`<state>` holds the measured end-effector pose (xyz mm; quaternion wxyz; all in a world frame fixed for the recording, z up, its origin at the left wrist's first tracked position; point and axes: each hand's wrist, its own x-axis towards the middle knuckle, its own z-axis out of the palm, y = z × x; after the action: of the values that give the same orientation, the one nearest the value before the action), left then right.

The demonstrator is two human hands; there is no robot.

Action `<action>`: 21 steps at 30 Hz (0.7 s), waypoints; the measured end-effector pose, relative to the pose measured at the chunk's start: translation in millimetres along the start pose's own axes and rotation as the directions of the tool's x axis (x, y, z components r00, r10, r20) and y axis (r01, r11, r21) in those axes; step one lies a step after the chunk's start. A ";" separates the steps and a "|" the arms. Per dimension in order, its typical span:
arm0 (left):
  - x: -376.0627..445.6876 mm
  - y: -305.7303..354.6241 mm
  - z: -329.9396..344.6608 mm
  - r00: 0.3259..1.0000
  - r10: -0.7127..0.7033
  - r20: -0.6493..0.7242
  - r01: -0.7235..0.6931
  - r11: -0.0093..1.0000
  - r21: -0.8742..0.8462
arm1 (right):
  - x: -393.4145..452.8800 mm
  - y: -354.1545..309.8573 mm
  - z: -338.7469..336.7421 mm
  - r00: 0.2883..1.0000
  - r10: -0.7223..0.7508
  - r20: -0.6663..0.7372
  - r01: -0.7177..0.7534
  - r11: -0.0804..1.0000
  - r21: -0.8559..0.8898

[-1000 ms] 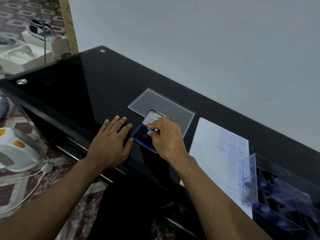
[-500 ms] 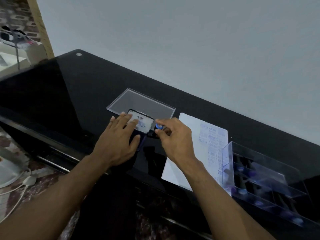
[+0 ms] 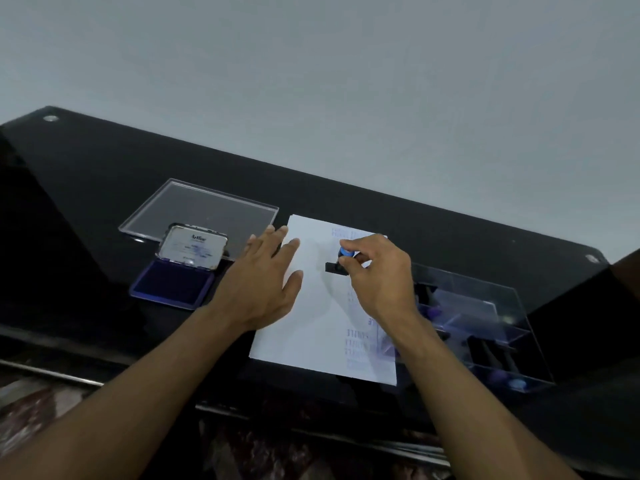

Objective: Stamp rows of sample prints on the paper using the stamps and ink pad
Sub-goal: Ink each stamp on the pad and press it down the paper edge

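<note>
Pinching the stamp [image 3: 341, 260] by its blue knob, your right hand [image 3: 379, 277] has its fingers curled tightly around it, with the black base down on the paper [image 3: 313, 336] beside the column of blue prints. Your left hand [image 3: 261, 284] lies flat with its fingers spread on the paper's left edge. To your left, the ink pad [image 3: 173, 284] sits open on the black table [image 3: 104, 174].

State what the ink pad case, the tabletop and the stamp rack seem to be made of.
Ink pad case: probably metal, its lid dully shiny.
Tabletop: seemingly black glass, glossy and reflective.
Stamp rack: clear plastic, likely acrylic; see-through.
</note>
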<state>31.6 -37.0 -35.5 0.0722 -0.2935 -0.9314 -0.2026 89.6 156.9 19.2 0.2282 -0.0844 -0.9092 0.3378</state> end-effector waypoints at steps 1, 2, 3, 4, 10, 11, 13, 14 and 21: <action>3.3 2.7 3.9 1.000 0.005 0.005 -0.005 1.000 0.001 | 1.5 4.2 -2.2 1.000 0.000 -0.004 0.000 1.000 -0.007; 6.4 5.0 7.4 1.000 0.005 0.011 -0.005 1.000 -0.001 | 2.7 7.7 -4.0 1.000 0.002 -0.008 -0.002 1.000 -0.012; 9.4 7.1 10.8 1.000 0.002 0.018 -0.002 1.000 -0.006 | 3.7 10.9 -5.1 1.000 0.005 -0.009 -0.005 1.000 -0.015; 12.1 8.9 13.6 1.000 0.000 0.026 0.001 1.000 -0.010 | 4.5 13.1 -5.9 1.000 0.007 -0.006 -0.007 1.000 -0.020; 27.1 11.5 26.3 0.997 0.020 0.080 -0.020 1.000 -0.002 | 9.2 20.6 -5.0 0.999 0.030 0.017 -0.029 0.999 -0.020; 29.6 10.4 28.4 0.996 0.021 0.088 -0.021 1.000 0.003 | 9.7 21.4 -4.5 0.999 0.027 0.019 -0.026 0.999 -0.022; 34.8 7.2 33.2 0.995 0.023 0.098 -0.024 1.000 0.015 | 10.8 22.1 -2.9 0.999 0.017 0.030 -0.017 0.999 -0.028; 37.1 5.3 35.1 0.995 0.023 0.101 -0.025 1.000 0.018 | 11.5 22.1 -1.7 0.999 0.013 0.035 -0.012 0.999 -0.031; 40.5 -0.5 43.8 0.990 0.033 0.134 -0.033 0.999 0.000 | 12.4 24.9 6.7 0.999 -0.037 0.040 0.039 0.998 -0.043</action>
<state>-2.4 2.0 -65.2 0.0134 -0.3218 -0.9294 -0.1805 75.5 175.8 2.9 0.2149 -0.0654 -0.9221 0.3152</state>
